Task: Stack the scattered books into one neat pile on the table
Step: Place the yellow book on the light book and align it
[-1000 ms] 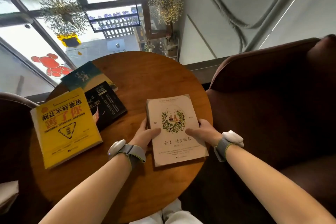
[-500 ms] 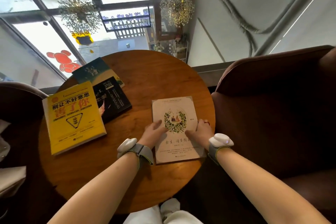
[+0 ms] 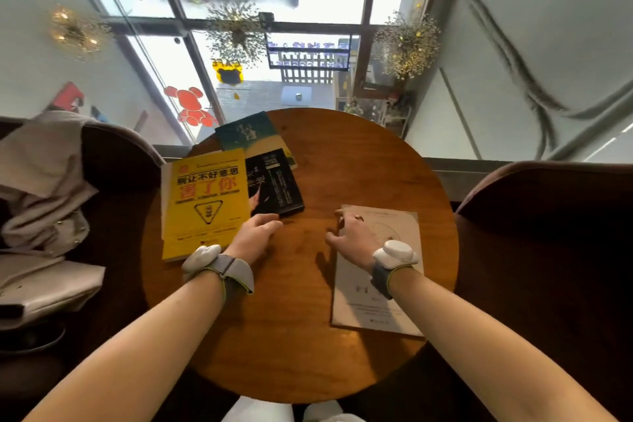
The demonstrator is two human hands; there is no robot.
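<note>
From the head camera, a round wooden counter (image 3: 359,164) carries four books, and the cream book (image 3: 380,301) on its right side serves as the landmark. That book lies flat, alone, near the counter's right edge. Well to its left sits a yellow book (image 3: 205,202), its outer edge overhanging the counter's rim; a black book (image 3: 277,181) lies between the yellow and the cream one, tucked partly under the yellow book's right edge, and a dark green book (image 3: 250,130) lies beyond the black one, partly covered by both. The left hand (image 3: 255,236) rests left of the cream book, its fingers (image 3: 270,221) loosely extended and close together, their tips touching the near corner of the black book and holding nothing. The right hand (image 3: 356,240) hovers over or rests on the cream book's upper left corner, fingers spread and slightly curled, gripping nothing that can be seen; whether it presses on the cover I cannot tell. The step in hand looks like fetching the next book for the pile, probably the black one. To do it well, the left hand should slide the black book out from under the yellow one without dragging the yellow book further over the rim, then lift it with a thumb beneath the cover. The right hand would best keep the cream book steady, so the incoming book can be squared against its edges.
</note>
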